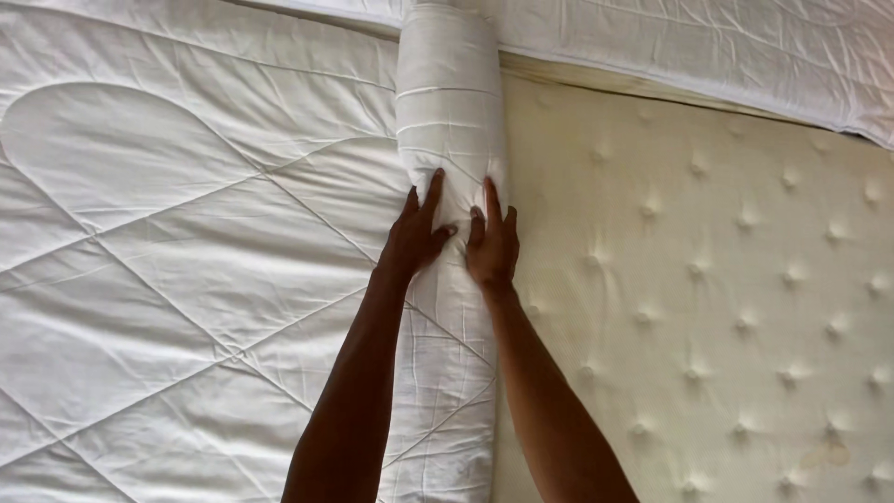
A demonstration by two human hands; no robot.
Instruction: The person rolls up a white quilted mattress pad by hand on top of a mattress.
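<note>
Two hands are pressed on a rolled white quilt [449, 121] at centre frame: the left hand [416, 235] and right hand [492, 244], fingers spread flat, nothing clamped. The roll lies along the quilt's edge beside a bare tufted mattress [708, 279]. It is judged soft, light and springy, best gripped around its girth.

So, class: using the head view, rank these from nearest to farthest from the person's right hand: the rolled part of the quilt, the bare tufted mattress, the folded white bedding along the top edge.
1. Rolled part of the quilt: directly under the right hand.
2. Tufted mattress: just right of that hand.
3. Folded white bedding: farthest, top right.
</note>
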